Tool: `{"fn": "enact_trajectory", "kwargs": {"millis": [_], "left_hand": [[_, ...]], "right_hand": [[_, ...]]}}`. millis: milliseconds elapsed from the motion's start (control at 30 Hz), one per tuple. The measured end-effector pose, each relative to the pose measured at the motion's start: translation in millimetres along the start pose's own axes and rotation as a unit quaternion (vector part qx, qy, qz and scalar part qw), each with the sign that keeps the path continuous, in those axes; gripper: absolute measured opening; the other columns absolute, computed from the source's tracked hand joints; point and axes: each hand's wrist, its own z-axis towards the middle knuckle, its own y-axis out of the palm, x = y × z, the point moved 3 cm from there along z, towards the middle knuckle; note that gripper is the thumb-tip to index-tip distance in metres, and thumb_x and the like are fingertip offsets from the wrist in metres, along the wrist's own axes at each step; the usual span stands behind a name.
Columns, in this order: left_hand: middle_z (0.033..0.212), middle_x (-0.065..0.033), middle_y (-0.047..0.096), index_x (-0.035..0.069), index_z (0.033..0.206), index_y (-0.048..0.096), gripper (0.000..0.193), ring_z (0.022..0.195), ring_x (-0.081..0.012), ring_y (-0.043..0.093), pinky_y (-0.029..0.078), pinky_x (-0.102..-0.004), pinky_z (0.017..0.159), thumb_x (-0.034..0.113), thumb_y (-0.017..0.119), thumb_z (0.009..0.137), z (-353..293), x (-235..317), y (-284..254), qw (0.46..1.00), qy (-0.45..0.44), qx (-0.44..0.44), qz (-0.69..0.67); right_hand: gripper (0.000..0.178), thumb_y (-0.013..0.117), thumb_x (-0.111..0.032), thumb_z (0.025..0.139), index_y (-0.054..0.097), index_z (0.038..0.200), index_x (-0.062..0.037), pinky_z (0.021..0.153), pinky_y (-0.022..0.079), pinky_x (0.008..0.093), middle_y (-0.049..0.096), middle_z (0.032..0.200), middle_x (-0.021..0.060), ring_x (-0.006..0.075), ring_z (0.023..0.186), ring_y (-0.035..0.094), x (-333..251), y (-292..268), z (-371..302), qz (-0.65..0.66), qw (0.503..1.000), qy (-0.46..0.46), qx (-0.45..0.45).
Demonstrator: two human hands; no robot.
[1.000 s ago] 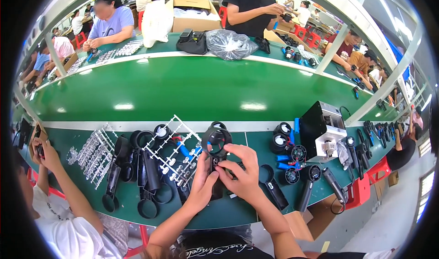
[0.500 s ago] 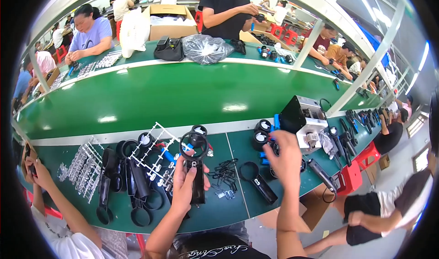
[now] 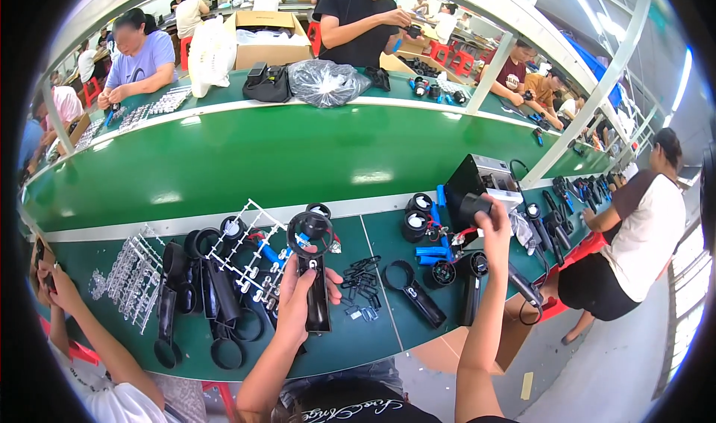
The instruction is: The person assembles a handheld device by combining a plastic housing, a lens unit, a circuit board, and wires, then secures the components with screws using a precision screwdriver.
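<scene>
My left hand (image 3: 298,292) is wrapped round the handle of a black plastic housing (image 3: 318,304), whose open ring (image 3: 311,231) points away from me. My right hand (image 3: 495,233) is raised at the right and grips a black round cup-shaped part (image 3: 475,207). Red wires (image 3: 467,234) hang just below that part; I cannot tell whether they join it. On the table between my hands lies another black ring-and-handle housing (image 3: 415,295). Beneath my right hand are blue cylindrical cells (image 3: 432,254) and more black round parts (image 3: 440,274).
Black housings (image 3: 224,296) and silvery plastic sprues (image 3: 138,274) lie at the left, small black clips (image 3: 363,280) in the middle. A black-and-silver machine (image 3: 485,184) and a cylindrical black tool (image 3: 524,285) stand at the right. A co-worker's hands (image 3: 60,281) show at the far left.
My right hand has moved up and slightly right and now holds the black round part. My left hand keeps the housing. A person at the right has stepped nearer the table.
</scene>
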Motion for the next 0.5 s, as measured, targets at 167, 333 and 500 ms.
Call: {"fn": "enact_trajectory", "kwargs": {"millis": [167, 333, 500], "left_hand": [[0.086, -0.0187, 0.058, 0.003, 0.12, 0.033, 0.03, 0.066, -0.0178, 0.058, 0.05, -0.0278, 0.059, 0.011, 0.033, 0.09, 2.2, -3.4, -2.6, 0.999, -0.026, -0.018, 0.015], [0.085, -0.0188, 0.058, 0.002, 0.119, 0.036, 0.03, 0.067, -0.0175, 0.058, 0.049, -0.0276, 0.06, 0.009, 0.033, 0.09, 3.2, -2.0, 0.5, 0.999, -0.037, -0.026, 0.023], [0.086, -0.0184, 0.058, 0.002, 0.12, 0.036, 0.031, 0.068, -0.0173, 0.058, 0.049, -0.0274, 0.06, 0.009, 0.033, 0.09, 1.9, -0.6, -1.1, 0.999, -0.032, -0.025, 0.026]], "right_hand": [[0.043, 0.044, -0.033, 0.088, 0.048, 0.113, 0.0025, 0.074, 0.052, 0.032, 0.058, 0.101, 0.0129, 0.0249, 0.088, 0.06, -6.6, 4.8, 23.5, 0.287, 0.957, 0.044, 0.011], [0.045, 0.042, -0.038, 0.09, 0.048, 0.112, 0.0009, 0.07, 0.052, 0.0309, 0.059, 0.1, 0.0138, 0.0235, 0.085, 0.061, -30.1, 18.2, 44.9, 0.371, 0.928, 0.022, -0.026], [0.043, 0.041, -0.038, 0.091, 0.048, 0.113, -0.0025, 0.059, 0.048, 0.0248, 0.06, 0.097, 0.0108, 0.0197, 0.081, 0.06, -66.3, 31.0, 50.3, 0.402, 0.915, 0.005, -0.046]]}}
